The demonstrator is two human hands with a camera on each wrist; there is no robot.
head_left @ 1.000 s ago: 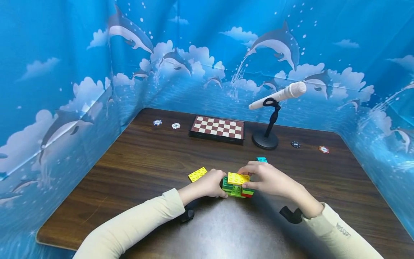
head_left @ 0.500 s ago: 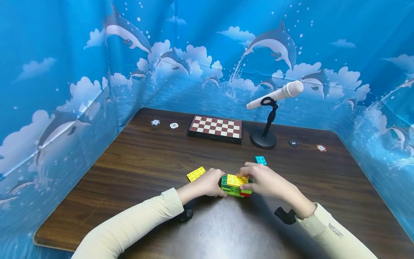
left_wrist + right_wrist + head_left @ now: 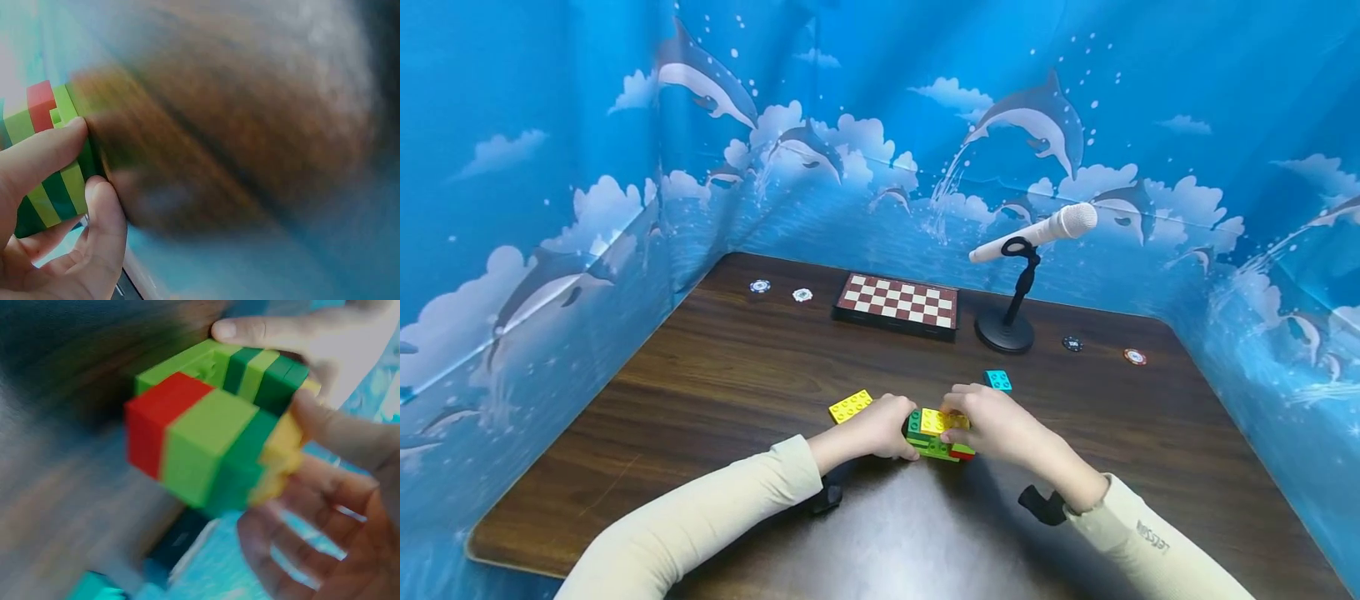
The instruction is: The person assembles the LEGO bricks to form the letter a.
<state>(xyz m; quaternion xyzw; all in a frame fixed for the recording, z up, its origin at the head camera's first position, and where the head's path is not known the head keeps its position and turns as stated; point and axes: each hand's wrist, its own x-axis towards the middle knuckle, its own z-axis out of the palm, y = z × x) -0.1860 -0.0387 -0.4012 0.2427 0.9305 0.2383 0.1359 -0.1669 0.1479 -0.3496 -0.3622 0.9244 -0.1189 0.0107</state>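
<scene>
In the head view my left hand point(image 3: 887, 427) holds the left end of a toy brick structure point(image 3: 937, 447) in light green, dark green and red. A yellow brick point(image 3: 932, 421) lies across its top, and my right hand point(image 3: 996, 423) pinches that brick. The right wrist view shows thumb and fingers on either side of the yellow brick point(image 3: 284, 447), above the structure's gap between two stacked columns. Seen from the left wrist, thumb and fingers grip the striped green stack point(image 3: 59, 194). A loose yellow brick point(image 3: 852, 406) lies beside my left wrist.
A teal brick point(image 3: 998, 380) lies beyond my right hand. Farther back are a checkered board box point(image 3: 897, 302) and a white microphone point(image 3: 1037, 233) on a black stand point(image 3: 1004, 330). Poker chips, one of them blue and white point(image 3: 760, 287), lie on the brown table point(image 3: 715, 367).
My right hand has lowered the yellow brick from just over the structure onto its top. The left hand keeps its grip. The head view has shifted slightly.
</scene>
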